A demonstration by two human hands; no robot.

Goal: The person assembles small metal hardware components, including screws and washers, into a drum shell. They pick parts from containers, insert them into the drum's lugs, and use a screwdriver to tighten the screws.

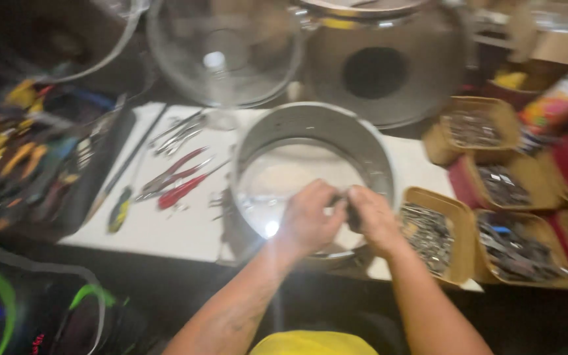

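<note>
Both hands, left hand (309,220) and right hand (375,220), pinched on small dark part over metal ring (310,125); red-handled pliers (179,181) left, cardboard trays (458,217) right

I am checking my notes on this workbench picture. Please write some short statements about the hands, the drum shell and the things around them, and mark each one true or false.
1. Both hands, left hand and right hand, meet at the near rim of the metal drum shell. True.
2. The drum shell stands on bare floor. False: it rests on a white board.
3. Red-handled pliers lie left of the shell. True.
4. The cardboard trays to the right are empty. False: they hold small metal parts.
5. The left hand holds a yellow-handled screwdriver. False: it lies on the board, apart from both hands.
</note>
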